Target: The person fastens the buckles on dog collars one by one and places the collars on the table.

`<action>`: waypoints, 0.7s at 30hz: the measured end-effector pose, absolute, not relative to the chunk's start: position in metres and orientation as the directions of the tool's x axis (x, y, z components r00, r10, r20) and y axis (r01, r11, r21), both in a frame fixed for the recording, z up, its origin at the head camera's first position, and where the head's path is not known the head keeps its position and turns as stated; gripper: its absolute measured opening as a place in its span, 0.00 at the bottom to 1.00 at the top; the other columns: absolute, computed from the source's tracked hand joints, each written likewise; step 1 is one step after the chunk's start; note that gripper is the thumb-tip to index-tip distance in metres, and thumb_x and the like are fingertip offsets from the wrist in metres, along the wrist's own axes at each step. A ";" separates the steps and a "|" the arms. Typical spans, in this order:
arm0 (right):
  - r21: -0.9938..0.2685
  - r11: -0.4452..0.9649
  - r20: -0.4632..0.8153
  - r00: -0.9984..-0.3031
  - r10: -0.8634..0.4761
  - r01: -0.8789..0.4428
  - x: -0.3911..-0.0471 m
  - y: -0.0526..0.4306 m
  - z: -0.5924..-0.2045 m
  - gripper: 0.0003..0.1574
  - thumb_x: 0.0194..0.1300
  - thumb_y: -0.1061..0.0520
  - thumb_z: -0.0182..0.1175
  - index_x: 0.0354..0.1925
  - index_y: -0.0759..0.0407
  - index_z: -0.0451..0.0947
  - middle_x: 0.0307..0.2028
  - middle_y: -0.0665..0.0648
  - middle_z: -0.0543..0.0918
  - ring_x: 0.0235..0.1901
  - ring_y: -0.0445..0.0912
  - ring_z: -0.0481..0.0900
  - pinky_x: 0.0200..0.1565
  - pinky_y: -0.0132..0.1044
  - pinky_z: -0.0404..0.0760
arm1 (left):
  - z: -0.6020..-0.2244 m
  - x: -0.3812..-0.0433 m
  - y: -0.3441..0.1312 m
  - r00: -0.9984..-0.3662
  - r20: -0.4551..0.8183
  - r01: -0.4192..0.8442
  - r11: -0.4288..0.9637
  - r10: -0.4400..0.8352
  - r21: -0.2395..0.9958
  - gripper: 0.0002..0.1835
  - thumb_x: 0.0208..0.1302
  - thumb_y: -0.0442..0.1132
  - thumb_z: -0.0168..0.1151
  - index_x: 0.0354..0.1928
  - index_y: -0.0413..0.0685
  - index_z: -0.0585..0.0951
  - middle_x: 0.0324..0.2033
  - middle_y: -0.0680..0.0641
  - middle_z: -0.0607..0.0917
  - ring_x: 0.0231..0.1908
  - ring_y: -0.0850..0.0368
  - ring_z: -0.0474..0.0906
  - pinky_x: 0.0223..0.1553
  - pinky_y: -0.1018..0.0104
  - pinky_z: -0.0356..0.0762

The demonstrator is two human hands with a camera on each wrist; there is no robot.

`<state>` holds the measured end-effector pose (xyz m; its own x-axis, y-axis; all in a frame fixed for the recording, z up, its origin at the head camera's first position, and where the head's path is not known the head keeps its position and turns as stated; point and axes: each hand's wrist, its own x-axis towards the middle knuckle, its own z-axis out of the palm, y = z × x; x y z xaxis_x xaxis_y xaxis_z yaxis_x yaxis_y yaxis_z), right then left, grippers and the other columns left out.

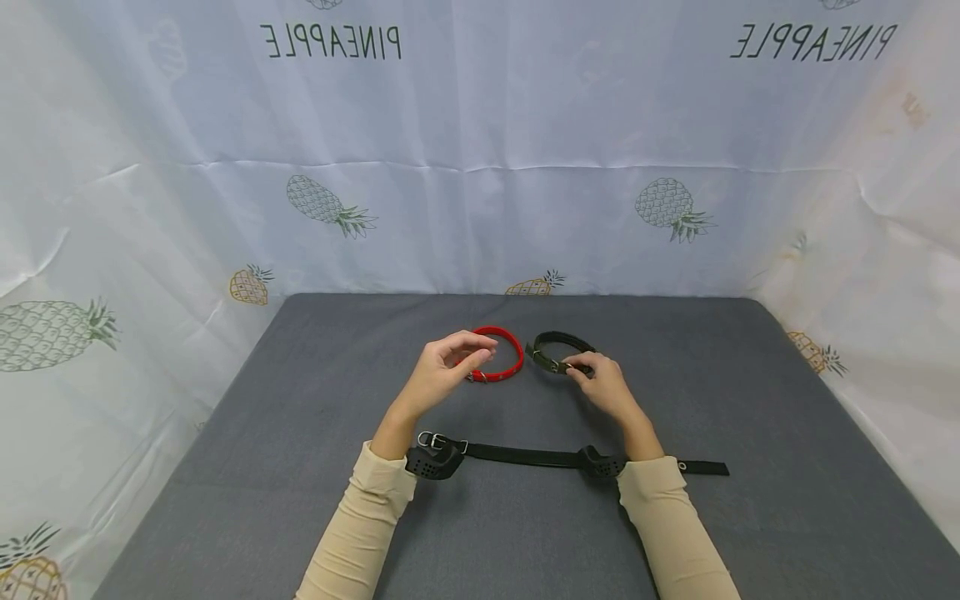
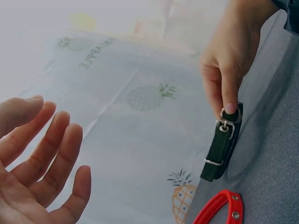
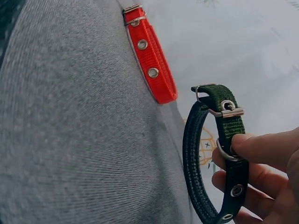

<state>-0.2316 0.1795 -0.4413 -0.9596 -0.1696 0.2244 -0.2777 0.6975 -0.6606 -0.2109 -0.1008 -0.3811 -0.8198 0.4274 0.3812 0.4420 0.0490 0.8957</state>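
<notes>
My right hand [image 1: 602,385] pinches a dark green buckled collar [image 3: 236,182] between thumb and fingers, by the metal D-ring near its buckle. The collar is fastened into a loop; whether it touches the table cannot be told. To its left, a red collar [image 1: 517,360] with metal eyelets lies looped on the table. My left hand [image 1: 442,367] hovers over the red collar's near left side, fingers loosely bent and holding nothing. In the left wrist view, that hand's fingers [image 2: 63,144] are spread apart from both collars.
A long black strap [image 1: 525,457] with a metal buckle lies across the grey table [image 1: 300,500], below both forearms. Black perforated pieces [image 1: 435,463] sit by the wrists. White curtains with pineapple prints [image 1: 480,233] stand behind the table and at both sides.
</notes>
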 end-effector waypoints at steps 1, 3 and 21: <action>-0.658 0.702 0.218 -0.961 -0.168 -0.273 -0.232 0.180 -0.442 0.13 0.65 0.65 0.59 0.48 0.68 0.82 0.48 0.69 0.84 0.51 0.64 0.78 0.48 0.56 0.78 | -0.381 -0.211 -0.101 -0.819 0.383 0.443 0.048 0.427 0.895 0.12 0.68 0.32 0.56 0.50 0.32 0.79 0.48 0.26 0.79 0.42 0.75 0.80 0.41 0.76 0.78; -0.655 0.708 0.208 -0.964 -0.165 -0.263 -0.232 0.180 -0.443 0.13 0.65 0.64 0.59 0.48 0.67 0.82 0.49 0.69 0.84 0.52 0.65 0.78 0.50 0.58 0.78 | -0.381 -0.211 -0.101 -0.820 0.382 0.443 0.048 0.427 0.895 0.12 0.68 0.32 0.56 0.50 0.32 0.79 0.47 0.25 0.79 0.42 0.75 0.80 0.40 0.75 0.78; -0.608 0.754 0.179 -0.968 -0.177 -0.251 -0.235 0.179 -0.457 0.12 0.62 0.66 0.62 0.45 0.65 0.85 0.43 0.67 0.86 0.45 0.62 0.82 0.50 0.56 0.79 | -0.381 -0.211 -0.100 -0.824 0.372 0.435 0.058 0.427 0.898 0.12 0.69 0.32 0.56 0.50 0.32 0.79 0.48 0.26 0.80 0.43 0.75 0.80 0.42 0.75 0.78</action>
